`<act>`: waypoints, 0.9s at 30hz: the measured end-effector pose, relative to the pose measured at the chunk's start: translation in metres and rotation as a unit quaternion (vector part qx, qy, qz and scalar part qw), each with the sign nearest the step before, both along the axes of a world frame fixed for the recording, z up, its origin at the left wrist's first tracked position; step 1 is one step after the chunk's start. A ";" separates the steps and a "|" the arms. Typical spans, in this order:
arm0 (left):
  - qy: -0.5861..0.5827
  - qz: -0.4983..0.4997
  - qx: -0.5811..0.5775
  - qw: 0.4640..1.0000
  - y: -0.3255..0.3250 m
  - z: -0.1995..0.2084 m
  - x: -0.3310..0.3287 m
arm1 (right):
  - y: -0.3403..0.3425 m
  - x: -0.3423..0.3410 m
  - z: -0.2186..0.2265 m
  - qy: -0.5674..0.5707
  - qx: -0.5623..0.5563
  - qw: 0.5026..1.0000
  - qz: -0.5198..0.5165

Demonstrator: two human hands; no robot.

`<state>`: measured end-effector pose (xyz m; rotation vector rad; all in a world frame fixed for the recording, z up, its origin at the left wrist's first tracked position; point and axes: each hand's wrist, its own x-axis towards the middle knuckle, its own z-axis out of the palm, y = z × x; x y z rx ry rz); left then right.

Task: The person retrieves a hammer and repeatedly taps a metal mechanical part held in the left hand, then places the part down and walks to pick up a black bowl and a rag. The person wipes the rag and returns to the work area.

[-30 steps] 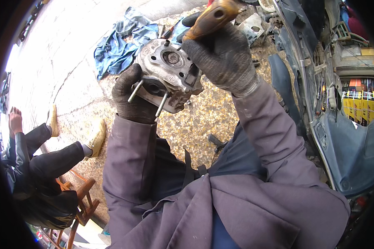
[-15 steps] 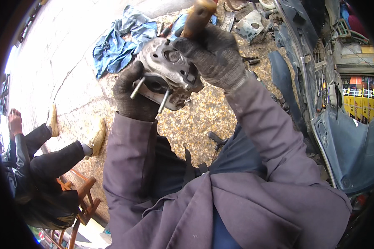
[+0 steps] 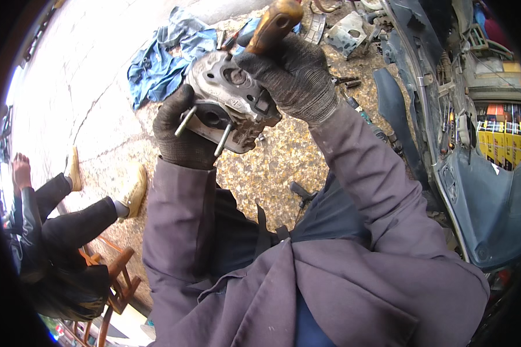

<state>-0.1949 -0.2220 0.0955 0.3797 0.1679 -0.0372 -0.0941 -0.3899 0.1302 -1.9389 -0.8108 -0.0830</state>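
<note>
My gloved left hand is closed around the side of a grey metal engine cylinder head. Two long studs stick out of it beside a dark round port. My gloved right hand, at the upper right of the casting, grips a tool by its amber-brown handle, which has a hole near its end. The tool's working end is hidden behind my fingers and the cylinder head, so its kind cannot be told. My right fingertips are close against the casting's far edge.
A blue cloth lies crumpled on the speckled ground beyond my left hand. Loose metal parts lie at the far right. Dark vehicle panels and boxed goods stand to my right. Another person sits at the left beside a wooden chair.
Both hands and the cylinder head have shifted slightly left. The brown handle has turned a little, showing more of its hole.
</note>
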 end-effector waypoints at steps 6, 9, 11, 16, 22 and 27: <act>-0.005 0.003 -0.004 1.000 0.002 0.000 -0.001 | -0.005 0.003 0.007 -0.076 0.138 0.987 0.012; -0.024 -0.005 0.005 1.000 0.001 0.000 -0.001 | -0.006 0.005 0.014 -0.064 0.240 0.965 0.082; -0.026 -0.008 -0.004 1.000 0.000 0.001 -0.001 | -0.001 0.005 0.017 -0.178 0.205 0.961 0.048; -0.072 -0.062 -0.050 0.994 -0.003 0.004 -0.001 | -0.001 -0.007 0.022 0.036 0.238 0.969 0.062; -0.010 -0.035 0.022 0.999 -0.002 0.005 -0.001 | 0.001 -0.001 0.012 0.064 0.152 0.985 0.047; -0.035 -0.026 -0.007 0.999 0.001 0.006 0.002 | -0.005 0.006 0.006 -0.057 0.134 0.989 0.025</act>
